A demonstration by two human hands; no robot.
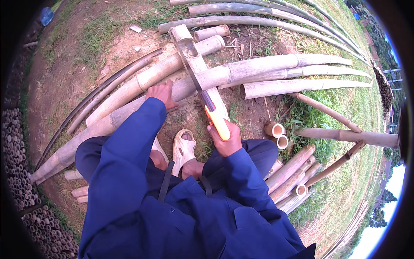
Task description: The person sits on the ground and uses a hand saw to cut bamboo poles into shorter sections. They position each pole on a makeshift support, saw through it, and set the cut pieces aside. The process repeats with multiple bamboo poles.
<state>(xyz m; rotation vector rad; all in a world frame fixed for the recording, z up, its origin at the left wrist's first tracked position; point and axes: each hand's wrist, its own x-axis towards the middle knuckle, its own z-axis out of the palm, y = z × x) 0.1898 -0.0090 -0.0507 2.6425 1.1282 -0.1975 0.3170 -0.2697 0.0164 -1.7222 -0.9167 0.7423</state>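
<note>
In our right hand point(227, 140) we have a saw point(219, 121) by its orange-yellow handle; the blade lies across a long bamboo pole point(185, 87), though how deep it sits we cannot tell. Our left hand point(163, 93) lies over that pole, just left of the blade. A shorter bamboo piece point(198, 64) runs beneath it. Farther off, more long poles point(241, 20) lie on the ground. Near us on the right are stacked short pieces point(289, 172); on the far left sits a blue container point(47, 16). We wear pale sandals point(183, 149).
</note>
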